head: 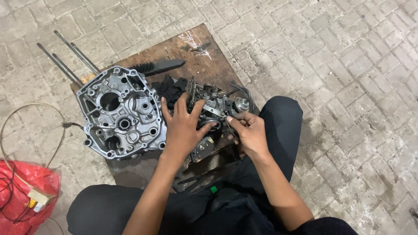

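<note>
1. In the head view, we sat on a paved brick floor (348,65) with a worn wooden board (204,52) in front of our knees, serving as the working surface.
2. Our left hand (183,130) lay spread and flat, fingers splayed, pressing down on a dark, greasy engine assembly (209,109) in the middle of the board; that grip was open, holding nothing, only steadying the part.
3. Our right hand (250,132) was curled at the right edge of the same assembly, thumb and fingers pinched together on a small part there; what exactly it pinched was too small to tell.
4. A silver crankcase half (119,113) lay just left of the left hand, touching the assembly, with long studs (65,58) sticking out towards the upper left.
5. A black brush (159,67) lay on the board beyond the crankcase half, apart from both hands.
6. We judged the work as midway: the case was already split and bare, while the assembly under our hands was crowded with fittings.
7. A red bag (26,187) with a loop of cable (26,109) sat on the floor to the far left, well apart.
</note>
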